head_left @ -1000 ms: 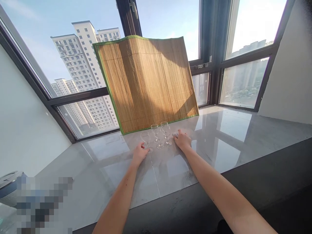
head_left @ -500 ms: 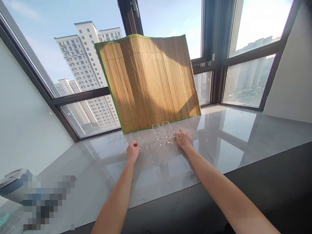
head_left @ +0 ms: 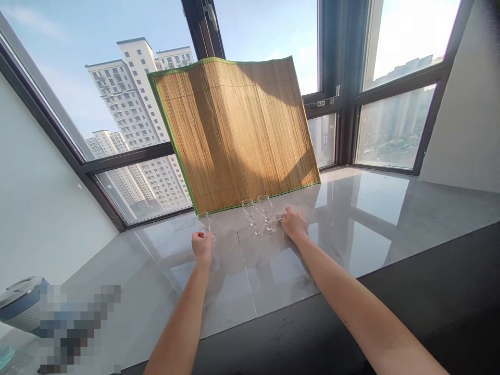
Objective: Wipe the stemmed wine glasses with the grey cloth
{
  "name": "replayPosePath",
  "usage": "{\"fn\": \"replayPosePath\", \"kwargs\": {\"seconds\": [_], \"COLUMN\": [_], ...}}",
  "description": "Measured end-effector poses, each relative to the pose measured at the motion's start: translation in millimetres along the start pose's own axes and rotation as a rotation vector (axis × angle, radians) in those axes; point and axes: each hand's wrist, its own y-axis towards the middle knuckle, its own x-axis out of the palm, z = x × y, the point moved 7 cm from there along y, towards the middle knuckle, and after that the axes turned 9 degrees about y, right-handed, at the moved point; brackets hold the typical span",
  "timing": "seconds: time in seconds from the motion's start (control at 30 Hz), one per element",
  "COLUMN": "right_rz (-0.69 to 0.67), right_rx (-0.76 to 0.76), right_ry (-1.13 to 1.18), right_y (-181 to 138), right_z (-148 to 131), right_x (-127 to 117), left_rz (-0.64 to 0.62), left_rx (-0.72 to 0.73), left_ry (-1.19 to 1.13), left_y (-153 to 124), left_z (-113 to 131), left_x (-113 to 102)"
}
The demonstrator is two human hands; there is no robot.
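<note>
My left hand (head_left: 202, 246) hovers over the marble counter (head_left: 351, 219) with its fingers curled, just behind the foot of a small clear stemmed glass (head_left: 204, 223) that stands alone. I cannot tell whether the fingers still touch it. Several more stemmed glasses (head_left: 258, 214) stand in a tight cluster to the right. Beside that cluster my right hand (head_left: 294, 224) rests on the counter, its fingertips closed round a small greyish thing (head_left: 279, 215) that I cannot make out.
A bamboo mat with a green edge (head_left: 238, 130) leans against the window frame behind the glasses. A round blue-grey container (head_left: 17, 302) sits at the near left. A dark ledge (head_left: 429, 291) runs along the counter's front edge.
My left hand has carried one glass leftwards away from the cluster and set it down on its own, then drawn back a little. My right hand has stayed put.
</note>
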Motion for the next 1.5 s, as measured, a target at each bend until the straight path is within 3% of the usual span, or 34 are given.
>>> {"fn": "replayPosePath", "kwargs": {"seconds": [0.13,0.17,0.37,0.47,0.6,0.73,0.87,1.03,1.2,1.27,1.33,1.4,1.5], "right_rz": [0.001,-0.003,-0.022,-0.023,-0.030,0.002,0.089,0.162,0.234,0.207,0.124,0.033,-0.038], "right_rx": [0.003,0.004,0.011,0.013,0.017,0.001,-0.070,-0.115,-0.075,-0.046,-0.029,-0.034,-0.053], "right_ry": [-0.007,-0.006,0.005,0.004,0.014,0.019,-0.071,-0.151,-0.136,-0.127,-0.107,-0.085,-0.057], "right_y": [0.4,0.5,1.4,3.0,4.3,1.5,-3.4,-6.8,-10.2,-9.6,-7.0,-4.1,-1.3], "right_z": [-0.2,-0.2,0.4,2.1,4.3,2.0,-5.6,-12.0,-15.5,-14.2,-11.3,-8.6,-6.3], "right_x": [-0.3,-0.1,-0.3,0.4,1.9,-0.8,-7.0,-10.6,-13.9,-10.3,-2.7,4.5,7.5], "left_rz": [-0.343,-0.405,-0.608,-0.633,-0.581,-0.471,-0.367,-0.270,-0.203,-0.210,-0.281,-0.387,-0.448], "left_rx": [0.333,0.346,0.096,0.063,0.119,0.287,0.276,0.220,0.121,0.170,0.313,0.450,0.485], "left_ry": [-0.138,-0.159,-0.209,-0.185,-0.146,-0.016,0.131,0.248,0.273,0.307,0.312,0.242,0.067], "left_y": [-58.8,-72.6,-102.7,-100.6,-91.2,-68.7,-35.0,-6.8,-15.9,-32.9,-56.9,-83.1,-107.7], "left_z": [46.4,53.8,69.5,73.9,65.3,36.9,-1.4,-19.9,-30.3,-24.7,-4.9,23.6,66.8], "left_x": [44.4,58.2,135.1,150.0,128.4,70.9,20.4,-6.2,-27.1,-27.6,-13.0,14.7,63.8]}}
